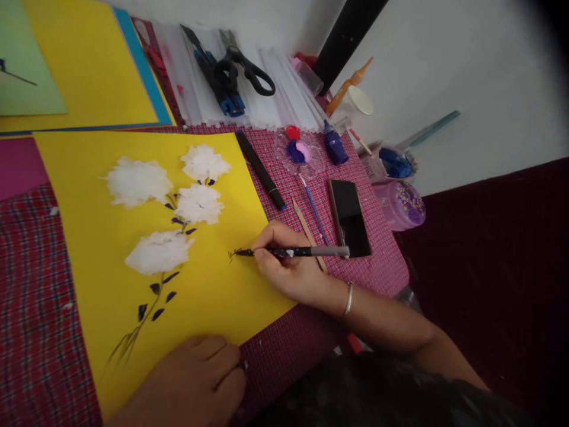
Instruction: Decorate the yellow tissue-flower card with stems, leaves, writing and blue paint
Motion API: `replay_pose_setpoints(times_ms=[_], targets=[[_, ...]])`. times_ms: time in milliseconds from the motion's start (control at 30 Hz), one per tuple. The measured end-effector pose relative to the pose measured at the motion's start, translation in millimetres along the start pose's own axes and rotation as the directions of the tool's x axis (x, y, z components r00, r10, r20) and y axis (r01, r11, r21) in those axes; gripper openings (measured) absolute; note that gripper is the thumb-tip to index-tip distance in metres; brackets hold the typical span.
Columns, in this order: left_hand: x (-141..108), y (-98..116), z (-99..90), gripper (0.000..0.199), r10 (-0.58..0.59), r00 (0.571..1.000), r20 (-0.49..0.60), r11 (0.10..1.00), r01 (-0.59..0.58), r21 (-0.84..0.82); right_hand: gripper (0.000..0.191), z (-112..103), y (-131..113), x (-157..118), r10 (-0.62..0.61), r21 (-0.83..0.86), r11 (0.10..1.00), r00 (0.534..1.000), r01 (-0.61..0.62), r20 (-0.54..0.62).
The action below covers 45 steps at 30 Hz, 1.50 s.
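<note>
My right hand (288, 264) pinches a slim marker pen (297, 252) with a dark patterned barrel and a grey end. Its tip touches a yellow sheet (249, 296), beside a few small dark strokes (233, 255). White paper-like flower shapes (155, 252) and dark painted leaves on a thin stem (149, 308) are on the sheet. My left hand (200, 379) rests on the sheet's near edge, its fingers curled in. The palm and fingertips are hidden, so whatever it may hold does not show.
Right of the sheet lie a thick black marker (262, 172), a pencil (306, 228), a paintbrush (315, 210), a phone (349, 216) and a paint palette (302, 154). Scissors (244, 65) and a blue cutter (217, 77) lie behind. Cups (398, 204) stand along the table's right edge.
</note>
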State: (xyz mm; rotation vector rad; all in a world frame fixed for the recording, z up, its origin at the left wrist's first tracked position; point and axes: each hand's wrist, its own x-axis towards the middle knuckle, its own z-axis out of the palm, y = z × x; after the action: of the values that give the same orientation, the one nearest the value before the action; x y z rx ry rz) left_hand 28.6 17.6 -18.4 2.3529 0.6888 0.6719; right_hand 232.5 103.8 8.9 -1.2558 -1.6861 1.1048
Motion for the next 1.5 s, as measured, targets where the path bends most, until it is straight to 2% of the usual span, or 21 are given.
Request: replay_pose_setpoints(times_ms=[200, 333, 700, 1067, 1233, 1500], targets=[[-1.3, 1.0, -2.9, 0.024, 0.008, 1.0, -0.001, 1.0, -0.008, 0.013, 0.007, 1.2, 1.3, -1.8, -0.042, 0.0, 0.999, 0.996, 0.043, 0.077], [-0.5, 0.7, -4.6, 0.023, 0.014, 1.0, -0.006, 1.0, -0.014, 0.0, 0.011, 0.0, 1.1, -1.0, -0.099, 0.02, 0.995, 0.995, 0.099, 0.008], [-1.9, 0.8, -2.3, 0.024, 0.007, 1.0, -0.005, 1.0, -0.007, 0.005, 0.014, -1.4, 2.1, -0.6, -0.069, -0.001, 0.998, 0.995, 0.069, -0.07], [4.5, 0.5, -6.1, 0.028, 0.021, 1.0, -0.017, 0.999, -0.021, 0.025, 0.013, -1.9, 0.3, 0.5, -0.057, 0.006, 0.998, 0.997, 0.057, -0.061], [4.0, 1.2, -3.9, 0.029, 0.018, 0.999, -0.027, 0.999, -0.017, 0.036, 0.01, -0.6, 2.7, -1.4, -0.043, 0.024, 0.999, 0.999, 0.043, 0.0], [0.8, 1.1, -1.8, 0.03, 0.031, 0.999, -0.03, 0.998, -0.03, 0.046, 0.012, 0.2, 3.3, 0.6, -0.072, 0.001, 0.997, 0.997, 0.072, -0.031]])
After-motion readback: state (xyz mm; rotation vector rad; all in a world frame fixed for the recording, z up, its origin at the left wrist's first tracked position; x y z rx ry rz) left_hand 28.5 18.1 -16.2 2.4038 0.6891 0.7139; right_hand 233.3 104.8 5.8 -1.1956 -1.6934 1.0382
